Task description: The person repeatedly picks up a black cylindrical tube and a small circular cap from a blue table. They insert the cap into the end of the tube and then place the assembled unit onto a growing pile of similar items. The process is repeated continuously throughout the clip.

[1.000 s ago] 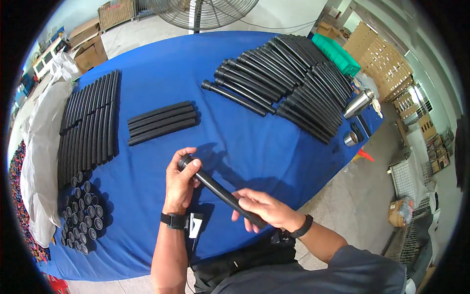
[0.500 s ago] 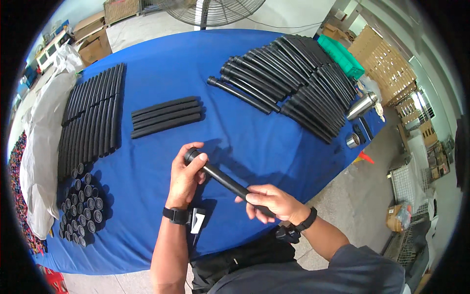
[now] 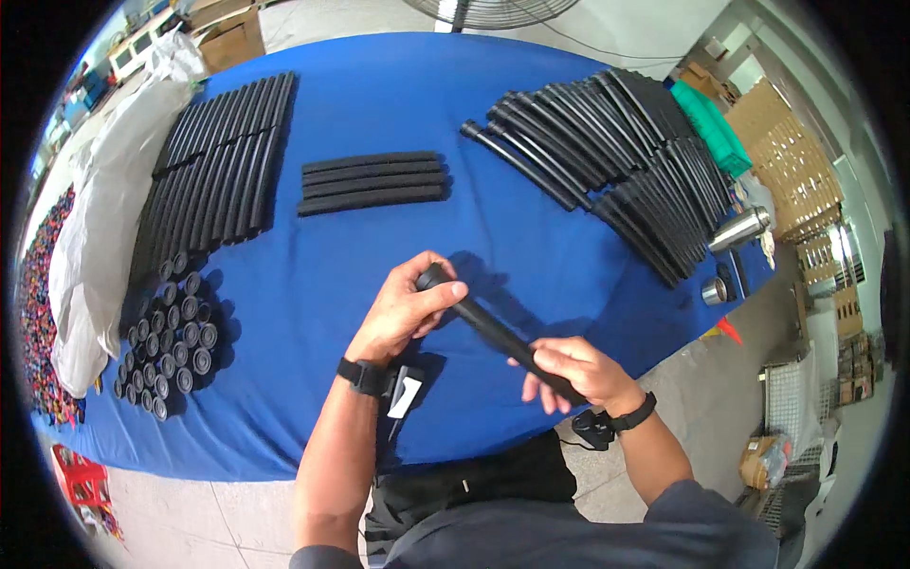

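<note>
A black tube (image 3: 500, 334) slants between my two hands above the near part of the table. My left hand (image 3: 408, 305) grips its upper left end, thumb laid over a wider black cap (image 3: 432, 277). My right hand (image 3: 580, 368) is wrapped round the lower right part, thumb on top, and hides some of it. To the left of my hands stands a cluster of round black caps (image 3: 180, 358). Several dark foam-like tubes (image 3: 374, 178) lie side by side farther back in the middle.
Rows of black tubes (image 3: 213, 180) lie at the left on the blue cloth (image 3: 379, 85). Many capped tubes (image 3: 578, 133) are piled at the right, by a green bin (image 3: 709, 128). A steel flask (image 3: 739, 228) and metal cup (image 3: 714, 291) stand near the right edge. White sheeting (image 3: 100, 228) hangs left.
The view has shifted, so the table and its things sit farther right and higher in the picture. Both hands still hold the tube, with little change in grip.
</note>
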